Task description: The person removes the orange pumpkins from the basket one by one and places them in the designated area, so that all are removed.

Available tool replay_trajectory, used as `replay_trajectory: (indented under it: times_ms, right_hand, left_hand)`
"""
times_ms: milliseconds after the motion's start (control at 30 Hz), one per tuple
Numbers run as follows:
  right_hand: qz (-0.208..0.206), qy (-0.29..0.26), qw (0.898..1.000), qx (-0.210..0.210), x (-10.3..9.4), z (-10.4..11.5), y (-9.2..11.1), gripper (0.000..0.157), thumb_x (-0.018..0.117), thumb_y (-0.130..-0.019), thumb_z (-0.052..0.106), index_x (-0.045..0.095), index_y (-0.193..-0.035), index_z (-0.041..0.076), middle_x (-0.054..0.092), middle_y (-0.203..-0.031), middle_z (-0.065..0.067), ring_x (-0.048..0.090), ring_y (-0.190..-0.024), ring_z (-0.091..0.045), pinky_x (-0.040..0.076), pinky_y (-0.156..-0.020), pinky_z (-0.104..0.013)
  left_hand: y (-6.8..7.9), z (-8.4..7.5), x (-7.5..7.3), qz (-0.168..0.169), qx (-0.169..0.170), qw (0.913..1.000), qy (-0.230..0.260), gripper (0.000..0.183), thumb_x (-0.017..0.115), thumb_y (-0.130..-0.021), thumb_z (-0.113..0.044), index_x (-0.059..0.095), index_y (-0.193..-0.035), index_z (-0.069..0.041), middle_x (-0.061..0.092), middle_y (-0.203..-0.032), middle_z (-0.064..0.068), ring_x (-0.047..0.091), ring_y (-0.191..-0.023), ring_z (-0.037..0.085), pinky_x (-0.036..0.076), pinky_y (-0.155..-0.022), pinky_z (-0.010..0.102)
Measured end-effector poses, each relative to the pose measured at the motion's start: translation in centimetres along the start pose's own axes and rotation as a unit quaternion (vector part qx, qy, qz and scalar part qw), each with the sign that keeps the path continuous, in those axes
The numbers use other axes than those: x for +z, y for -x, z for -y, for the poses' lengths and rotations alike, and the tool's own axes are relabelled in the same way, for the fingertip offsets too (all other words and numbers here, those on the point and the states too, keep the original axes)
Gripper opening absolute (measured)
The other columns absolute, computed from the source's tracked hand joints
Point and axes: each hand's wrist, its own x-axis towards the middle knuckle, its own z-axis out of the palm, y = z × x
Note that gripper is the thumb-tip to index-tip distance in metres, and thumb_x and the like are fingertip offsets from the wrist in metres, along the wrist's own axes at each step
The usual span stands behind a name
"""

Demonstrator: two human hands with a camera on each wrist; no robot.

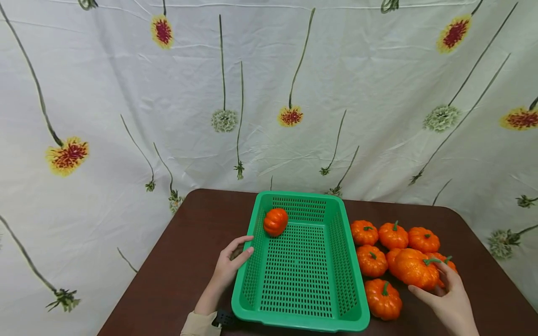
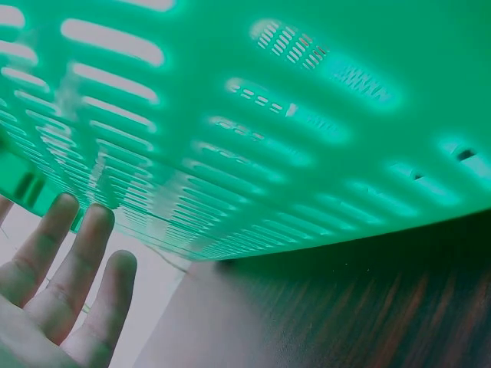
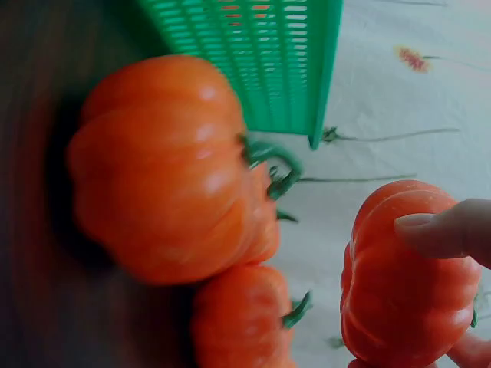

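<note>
A green plastic basket with slotted walls stands on the dark table; one small orange pumpkin lies in its far left corner. My left hand is at the basket's left rim, fingers extended beside the slotted wall in the left wrist view. On the right, my right hand grips an orange pumpkin with a green stem, held up over the others. In the right wrist view the thumb presses on this pumpkin's side.
Several more pumpkins sit on the table right of the basket, close to its wall. The dark brown table has rounded far corners. Behind it hangs a white cloth printed with flowers.
</note>
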Motion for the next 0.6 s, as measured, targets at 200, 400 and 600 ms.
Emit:
replay_trajectory:
  times_ms: [200,400,600]
  right_hand:
    - [0.059,0.06,0.996,0.03,-0.7,-2.1,-0.4,0.107,0.07,-0.083,0.037,-0.002,-0.144,-0.012,-0.01,-0.141,-0.041,0.012,-0.125,-0.057,0.034,-0.096,-0.057]
    - [0.067,0.081,0.994,0.031,-0.4,-4.0,-0.6,0.104,0.074,-0.079,0.037,0.008,-0.144,-0.012,-0.003,-0.139,-0.042,0.005,-0.124,-0.057,0.029,-0.092,-0.065]
    - [0.06,0.111,0.992,0.018,-0.1,-5.1,-0.9,0.104,0.076,-0.077,0.038,0.014,-0.143,-0.012,0.005,-0.138,-0.041,0.003,-0.125,-0.056,0.025,-0.093,-0.067]
  left_hand:
    - [0.0,0.0,0.0,0.002,0.006,1.0,0.003,0.033,0.057,-0.093,-0.007,0.056,-0.126,-0.001,0.052,-0.132,0.015,0.053,-0.113,0.014,0.045,-0.088,0.028]
    - [0.0,0.0,0.0,0.002,0.006,1.0,0.001,0.033,0.057,-0.094,-0.008,0.056,-0.126,-0.001,0.051,-0.132,0.015,0.051,-0.116,0.013,0.044,-0.089,0.028]
    - [0.0,0.1,0.0,0.003,0.005,1.0,0.003,0.033,0.057,-0.094,-0.008,0.056,-0.127,-0.001,0.051,-0.133,0.015,0.049,-0.119,0.016,0.044,-0.09,0.027]
